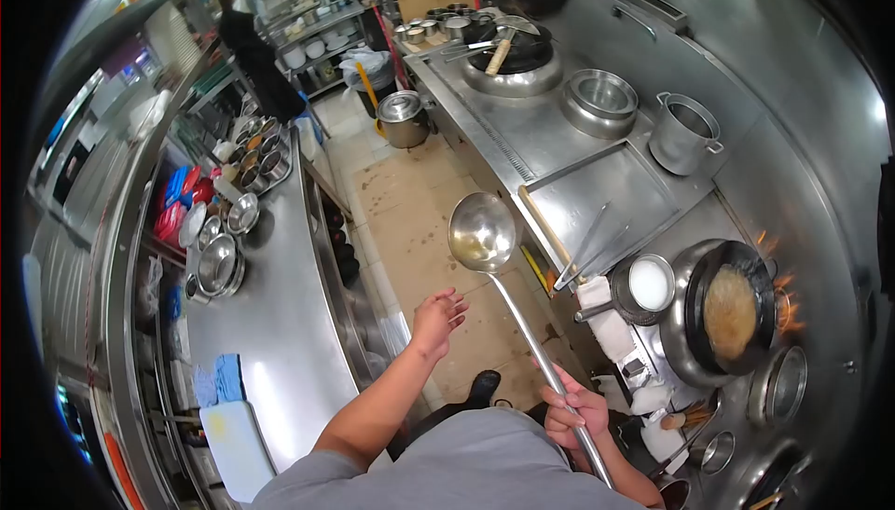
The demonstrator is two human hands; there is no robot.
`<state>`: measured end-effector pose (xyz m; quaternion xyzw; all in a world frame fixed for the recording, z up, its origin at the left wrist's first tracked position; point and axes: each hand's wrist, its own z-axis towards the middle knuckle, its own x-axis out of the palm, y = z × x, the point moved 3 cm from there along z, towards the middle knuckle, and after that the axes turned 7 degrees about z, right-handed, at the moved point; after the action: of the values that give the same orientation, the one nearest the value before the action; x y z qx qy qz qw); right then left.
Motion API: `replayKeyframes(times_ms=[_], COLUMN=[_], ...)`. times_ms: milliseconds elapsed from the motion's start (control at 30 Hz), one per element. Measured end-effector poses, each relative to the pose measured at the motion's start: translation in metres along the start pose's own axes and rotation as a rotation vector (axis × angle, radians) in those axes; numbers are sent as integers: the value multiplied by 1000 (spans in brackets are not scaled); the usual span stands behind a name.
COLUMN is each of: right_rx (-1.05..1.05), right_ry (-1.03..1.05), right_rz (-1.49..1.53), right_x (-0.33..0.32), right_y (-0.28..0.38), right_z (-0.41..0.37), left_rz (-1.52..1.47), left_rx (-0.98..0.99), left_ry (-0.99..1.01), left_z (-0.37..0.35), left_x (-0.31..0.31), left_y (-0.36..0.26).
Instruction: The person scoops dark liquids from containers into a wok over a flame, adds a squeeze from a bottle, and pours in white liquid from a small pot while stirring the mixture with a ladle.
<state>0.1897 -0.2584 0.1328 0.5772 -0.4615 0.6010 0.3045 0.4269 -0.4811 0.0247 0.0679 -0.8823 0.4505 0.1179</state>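
My right hand (571, 409) is wrapped round the long metal handle of a large ladle (482, 232). The ladle's bowl is out over the aisle floor, with a little yellowish liquid or sheen in its bottom. My left hand (438, 323) is held in the air below and left of the bowl, fingers apart, touching nothing. To the right, a black wok (732, 314) sits on a lit burner, flames showing at its far side, with bubbling brown liquid inside. Beside it stands a metal pot (643, 288) with white contents and a handle toward me.
A steel counter (270, 351) on the left bears metal bowls (220, 263), a blue cloth (227, 378) and a white cutting board (237, 449). Tongs (589, 244) lie on the stove top. A lidded pot (403, 118) stands on the floor ahead. A person in dark clothes (252, 62) is farther back.
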Motion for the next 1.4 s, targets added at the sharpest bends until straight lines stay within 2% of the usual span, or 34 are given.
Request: replayKeyframes(times_ms=[100,167,333,467,600,800,867,1000,1167,1400], right_rx=[-107,-216,-460,-553,-485,-277,-234,-137,-51,-28], right_ry=[30,45,34,-41,-123,-120,-126,-144,-163,-162], right_rz=[-26,-64,-136,-227,-242,-230,-213,-178,-150,-176], right_x=[0,-5,-7,2,0,-15,-21,-37,-44,-36], right_y=[-8,-9,-23,-24,-15,-4,-7,-16,-27,-32], right_z=[-18,-41,-95,-130,-155,-172,-172,-169,-163,-157], left_rz=[-2,40,152,190,185,142,81,62,-97,-31], left_rx=[53,112,81,65,40,9,-56,-93,-220,-170], left_ry=[62,184,349,409,354,238,211,146,77,107], left_z=[17,18,-10,-36,-52,-70,-70,-81,-81,-75], left_x=[25,58,138,162,148,82,59,34,30,35], left_y=[-7,-14,-13,10,36,70,89,110,117,118])
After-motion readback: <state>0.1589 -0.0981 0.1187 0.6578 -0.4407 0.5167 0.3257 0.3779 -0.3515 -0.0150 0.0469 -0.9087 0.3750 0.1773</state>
